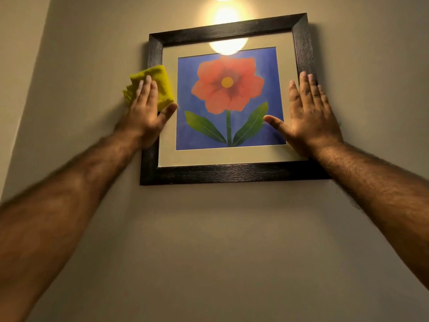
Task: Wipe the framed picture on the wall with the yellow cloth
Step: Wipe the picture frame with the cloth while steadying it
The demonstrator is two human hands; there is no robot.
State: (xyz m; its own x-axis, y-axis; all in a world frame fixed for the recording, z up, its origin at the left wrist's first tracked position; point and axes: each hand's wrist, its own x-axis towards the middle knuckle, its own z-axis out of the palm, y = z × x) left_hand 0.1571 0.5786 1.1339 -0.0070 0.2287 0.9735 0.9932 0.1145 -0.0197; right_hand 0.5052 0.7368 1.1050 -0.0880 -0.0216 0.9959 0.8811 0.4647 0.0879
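Note:
A framed picture hangs on the beige wall, with a dark wooden frame, a cream mat and a red flower on blue. The yellow cloth is pressed flat over the frame's left side by my left hand, fingers together on top of it and thumb reaching onto the mat. My right hand lies flat and spread on the right side of the picture, fingers over the mat and frame edge, holding nothing.
A lamp glow shines on the wall above the frame and reflects in the glass near the top. A wall corner runs down the left. Bare wall lies below and to the right.

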